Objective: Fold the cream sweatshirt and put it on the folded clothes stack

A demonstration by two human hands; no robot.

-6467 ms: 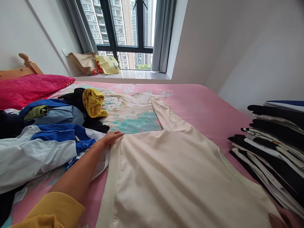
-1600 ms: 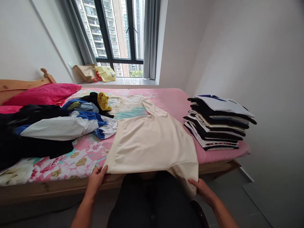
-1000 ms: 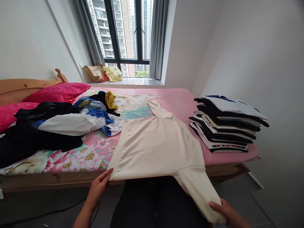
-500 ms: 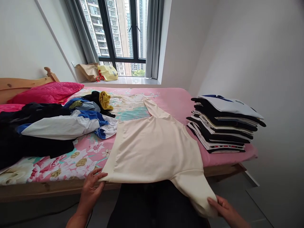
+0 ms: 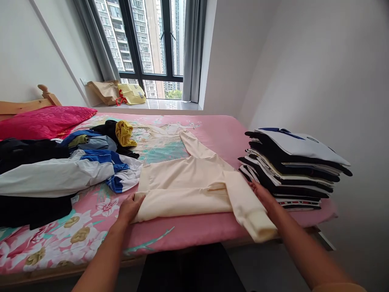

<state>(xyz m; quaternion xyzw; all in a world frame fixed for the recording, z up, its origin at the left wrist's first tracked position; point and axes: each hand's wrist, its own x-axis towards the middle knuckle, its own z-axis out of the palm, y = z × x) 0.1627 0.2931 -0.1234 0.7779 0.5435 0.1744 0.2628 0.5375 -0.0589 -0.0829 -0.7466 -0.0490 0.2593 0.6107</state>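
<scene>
A cream long-sleeved top (image 5: 182, 184) lies on the pink flowered bed (image 5: 194, 227), its near side folded over onto itself. My left hand (image 5: 129, 207) grips the folded left corner at the hem. My right hand (image 5: 263, 194) lies flat with fingers stretched against the right side of the top, beside the near sleeve (image 5: 251, 211), which runs toward the bed's front edge. The far sleeve (image 5: 194, 144) stretches toward the window.
A tall stack of folded dark and white clothes (image 5: 291, 166) stands on the bed's right end. A loose heap of blue, white, black and yellow garments (image 5: 69, 162) covers the left. A pink pillow (image 5: 42, 119) and bags (image 5: 121, 91) on the sill lie beyond.
The near side of the cream top, which hung over the bed's front edge, has been folded up onto the bed. Both hands moved forward with it; the sleeve now lies on the mattress.
</scene>
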